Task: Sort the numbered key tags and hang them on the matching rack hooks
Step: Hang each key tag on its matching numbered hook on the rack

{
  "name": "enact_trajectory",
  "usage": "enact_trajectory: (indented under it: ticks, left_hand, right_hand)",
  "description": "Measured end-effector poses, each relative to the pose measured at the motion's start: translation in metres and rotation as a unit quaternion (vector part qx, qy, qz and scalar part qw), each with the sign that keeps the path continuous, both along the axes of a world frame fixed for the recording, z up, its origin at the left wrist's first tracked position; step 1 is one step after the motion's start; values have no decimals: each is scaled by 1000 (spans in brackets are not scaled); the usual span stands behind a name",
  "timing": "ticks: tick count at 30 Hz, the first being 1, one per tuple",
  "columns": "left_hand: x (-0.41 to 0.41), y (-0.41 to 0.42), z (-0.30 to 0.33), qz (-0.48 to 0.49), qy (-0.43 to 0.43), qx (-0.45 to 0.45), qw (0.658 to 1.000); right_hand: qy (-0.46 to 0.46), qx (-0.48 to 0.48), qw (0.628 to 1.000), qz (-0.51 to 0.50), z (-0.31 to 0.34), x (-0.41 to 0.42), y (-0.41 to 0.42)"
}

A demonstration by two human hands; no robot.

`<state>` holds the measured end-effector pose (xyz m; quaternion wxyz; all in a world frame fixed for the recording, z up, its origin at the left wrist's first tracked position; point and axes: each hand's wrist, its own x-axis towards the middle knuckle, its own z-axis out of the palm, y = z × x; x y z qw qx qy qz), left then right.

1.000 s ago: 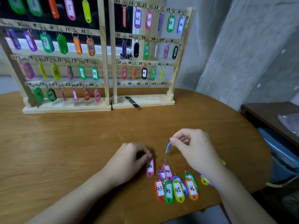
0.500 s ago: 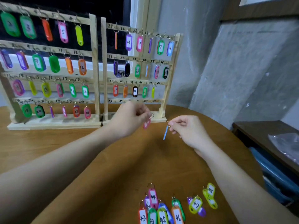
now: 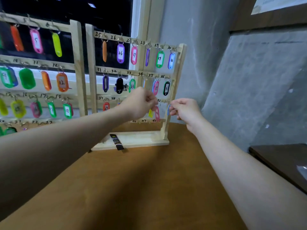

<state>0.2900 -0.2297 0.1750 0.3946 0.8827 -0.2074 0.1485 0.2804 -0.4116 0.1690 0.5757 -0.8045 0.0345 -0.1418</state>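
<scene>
Brown wooden table (image 3: pixel 149 188), rounded far edge. Two wooden racks stand on it side by side, bases nearly touching: left rack (image 3: pixel 78 72), right rack (image 3: pixel 132 140). Black strip (image 3: pixel 116 141) lies across the right rack's base, overhanging its front edge.

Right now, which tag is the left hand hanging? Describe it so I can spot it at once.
Find the right-hand wooden rack, then its third rail down, near the hook marked 42. The pink tag dangles there from the left hand, beside a yellow tag. It is the only pink one on that rail in view.
</scene>
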Motion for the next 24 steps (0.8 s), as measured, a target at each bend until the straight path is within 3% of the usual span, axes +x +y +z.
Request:
enact_trajectory:
  ticks: [9,24]
  left_hand:
    - [28,-10,20,-10,-86,130,988]
    - [47,-29,16,31,-51,178,982]
  right_hand:
    - [-17,-28,999,-33,-16,39,5]
    - [-69,-55,996,-10,-23,43,4]
